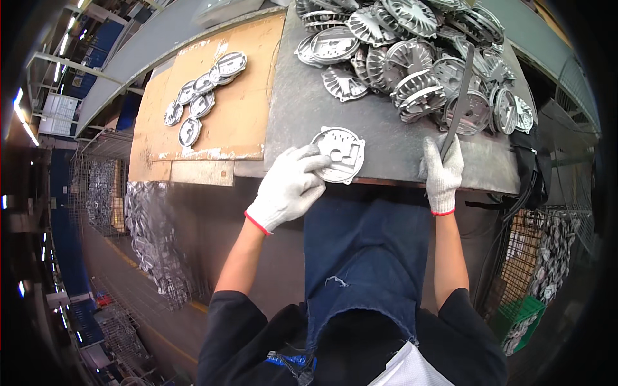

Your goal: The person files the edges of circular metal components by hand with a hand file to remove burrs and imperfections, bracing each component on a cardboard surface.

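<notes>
My left hand [291,183], in a white knitted glove with a red cuff, grips the left side of a round metal casting [347,156]. The casting lies at the front edge of the grey tabletop, its recessed, holed face up. In my right hand [443,168], gloved the same way, is a long flat dark file [462,93], pointing up and away from me. The file is apart from the held casting. Beyond both hands rises a heap of similar finned castings [409,58], and the file's upper part overlaps it in view.
At the left, several castings [201,104] lie on a brown cardboard sheet [241,128]. Wire cages with metal parts [103,193] stand on the floor to the left. A green crate [520,321] and another wire cage [515,251] are at the lower right, near hanging black cables.
</notes>
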Motion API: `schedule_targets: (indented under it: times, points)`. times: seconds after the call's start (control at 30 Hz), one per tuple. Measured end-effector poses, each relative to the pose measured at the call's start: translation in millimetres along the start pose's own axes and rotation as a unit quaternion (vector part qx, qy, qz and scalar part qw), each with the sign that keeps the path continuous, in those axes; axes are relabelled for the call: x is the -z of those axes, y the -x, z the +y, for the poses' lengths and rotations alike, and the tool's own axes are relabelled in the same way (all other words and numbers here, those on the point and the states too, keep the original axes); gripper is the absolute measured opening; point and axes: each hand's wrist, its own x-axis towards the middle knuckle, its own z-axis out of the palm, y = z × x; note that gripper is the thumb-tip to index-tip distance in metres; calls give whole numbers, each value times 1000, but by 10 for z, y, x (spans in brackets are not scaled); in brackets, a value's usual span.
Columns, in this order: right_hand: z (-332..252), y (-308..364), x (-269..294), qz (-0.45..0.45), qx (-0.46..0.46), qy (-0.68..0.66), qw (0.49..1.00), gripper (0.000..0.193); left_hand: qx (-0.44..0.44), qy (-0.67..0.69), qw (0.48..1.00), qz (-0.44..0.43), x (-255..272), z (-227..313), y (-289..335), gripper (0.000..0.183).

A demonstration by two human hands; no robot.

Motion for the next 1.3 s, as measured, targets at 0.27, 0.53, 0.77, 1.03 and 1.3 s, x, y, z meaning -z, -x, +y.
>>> schedule_targets:
  times: [0.27,0.53,0.77,1.03,1.3]
  points:
    - [-41,19,-45,4,4,46,999,19,356,351,820,278,-141,86,-504,19]
    - [-97,13,-109,-4,-13,47,999,21,329,37,909,255,-573,-126,-624,20]
    - [49,-4,26,-7,51,98,994,22,339,34,897,282,-566,-18,-648,22]
    - [-367,607,-486,-144,-116,98,978,28,370,103,862,332,-654,-41,-563,21]
    - [-42,831,-1012,-191,-134,25,972,36,270,44,922,274,-565,-133,-692,20]
